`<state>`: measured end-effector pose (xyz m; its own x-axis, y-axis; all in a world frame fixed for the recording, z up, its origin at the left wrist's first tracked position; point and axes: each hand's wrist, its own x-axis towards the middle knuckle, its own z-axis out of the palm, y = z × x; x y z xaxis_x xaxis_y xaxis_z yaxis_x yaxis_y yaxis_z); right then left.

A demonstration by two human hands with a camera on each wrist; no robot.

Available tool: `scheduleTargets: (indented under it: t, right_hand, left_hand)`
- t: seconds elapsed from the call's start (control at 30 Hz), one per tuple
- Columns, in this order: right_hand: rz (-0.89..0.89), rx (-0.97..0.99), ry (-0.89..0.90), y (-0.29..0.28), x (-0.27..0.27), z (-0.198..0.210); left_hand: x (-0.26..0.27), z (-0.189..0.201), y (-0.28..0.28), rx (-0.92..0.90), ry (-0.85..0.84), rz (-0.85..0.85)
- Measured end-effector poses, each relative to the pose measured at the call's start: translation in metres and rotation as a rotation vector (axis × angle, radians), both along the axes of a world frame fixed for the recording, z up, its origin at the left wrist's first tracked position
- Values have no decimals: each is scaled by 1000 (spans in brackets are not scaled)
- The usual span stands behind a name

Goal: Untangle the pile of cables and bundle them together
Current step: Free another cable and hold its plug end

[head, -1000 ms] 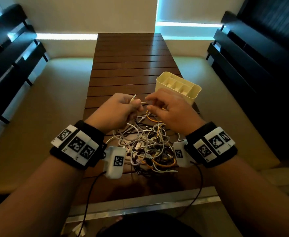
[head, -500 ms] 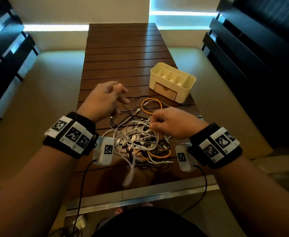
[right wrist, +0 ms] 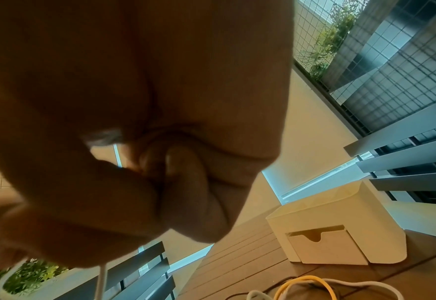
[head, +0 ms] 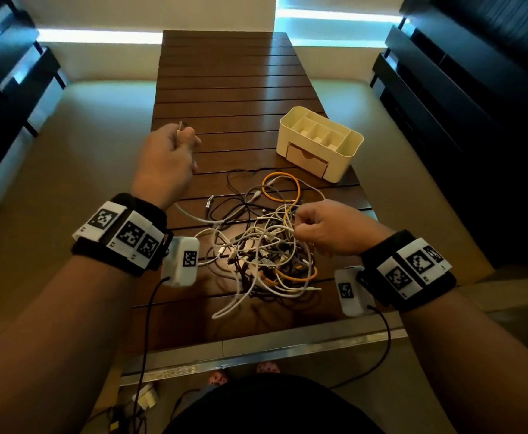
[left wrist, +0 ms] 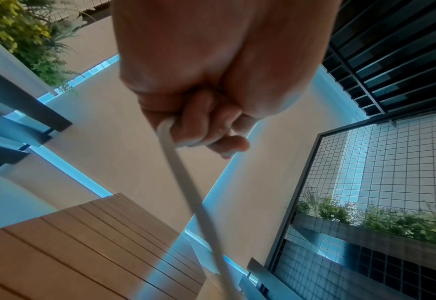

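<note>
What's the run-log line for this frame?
stage: untangling | left hand: grips white cable, raised clear of pile | right hand: pinches strands at cable pile | organizer box: untouched | bundling: not yet begun

**Surroundings of the slatted table**

A cream organizer box (head: 320,142) with open compartments and a small front drawer was seen right of centre, standing on a dark wooden slatted table (head: 225,79). Dark slatted benches (head: 463,98) were placed along the right edge and the left edge. Green plants (left wrist: 381,219) behind a wire grid (left wrist: 391,162) were shown at the lower right of the left wrist view.
</note>
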<state>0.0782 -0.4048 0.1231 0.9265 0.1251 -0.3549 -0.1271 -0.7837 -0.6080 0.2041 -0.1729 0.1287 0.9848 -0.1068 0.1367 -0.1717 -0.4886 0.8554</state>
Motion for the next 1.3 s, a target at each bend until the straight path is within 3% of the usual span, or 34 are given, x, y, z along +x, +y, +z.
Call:
scheduleTargets:
  t: [0.1, 0.17, 0.23, 0.3, 0.4, 0.5, 0.57, 0.7, 0.8, 0.93, 1.0, 1.23, 1.3]
  right_hand:
    - [4, 29, 35, 1, -4, -2]
    - [62, 66, 186, 5, -9, -4]
    - [173, 49, 354, 10, -13, -7]
    - [240, -17, 412, 16, -13, -10]
    - [185, -85, 241, 20, -6, -12]
    - [1, 140, 13, 23, 0, -11]
    - [-45, 260, -31, 29, 3, -14]
    - [33, 230, 59, 49, 8, -35]
    - [76, 284, 92, 61, 7, -40]
    - [85, 538, 425, 67, 5, -30]
    - [95, 439, 394, 66, 9, -29]
    - [128, -189, -70, 64, 25, -43]
    - [117, -152, -167, 67, 26, -48]
  left_hand:
    - [14, 1, 18, 8, -21, 95]
    - [17, 1, 30, 23, -7, 122]
    - [13, 1, 32, -41, 61, 66]
    - [3, -2, 26, -127, 164, -29]
    - [-13, -8, 13, -180, 253, -166]
    - [-32, -10, 2, -246, 321, -302]
    - [-46, -9, -5, -318, 355, -380]
    - [-60, -3, -10, -449, 392, -487]
    - [-57, 5, -3, -469, 359, -462]
    - [-42, 1, 14, -479, 298, -369]
    - [-40, -3, 19, -482, 317, -342]
    - [-46, -13, 23, -486, 354, -328]
    - [-44, -14, 24, -493, 353, -319]
